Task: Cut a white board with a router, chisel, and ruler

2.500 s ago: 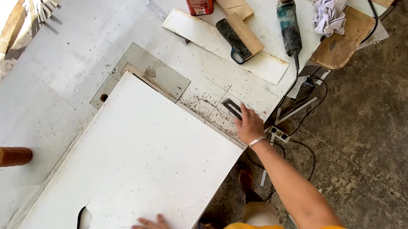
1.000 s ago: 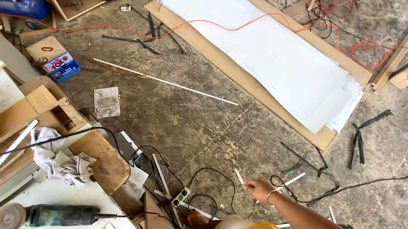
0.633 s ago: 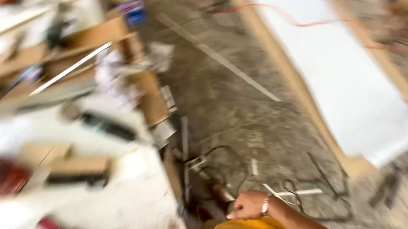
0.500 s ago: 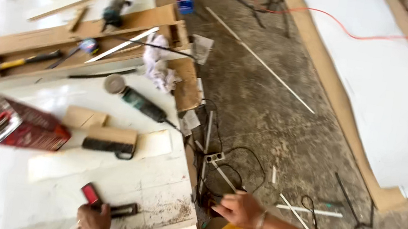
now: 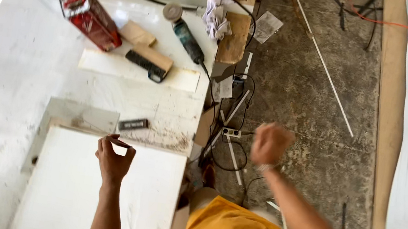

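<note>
Sunlit white workbench (image 5: 19,67); rough grey concrete floor (image 5: 311,145).

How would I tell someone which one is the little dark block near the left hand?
Start at the white workbench and find the white board on its near end. Just past the board's far edge, above the left hand, lies a small dark block, the only flat black bar there.

The left hand (image 5: 114,157) is raised on a straight forearm, fingers curled toward the thumb. The right hand (image 5: 270,144) is blurred, closed in a loose fist, arm bent outward.
</note>
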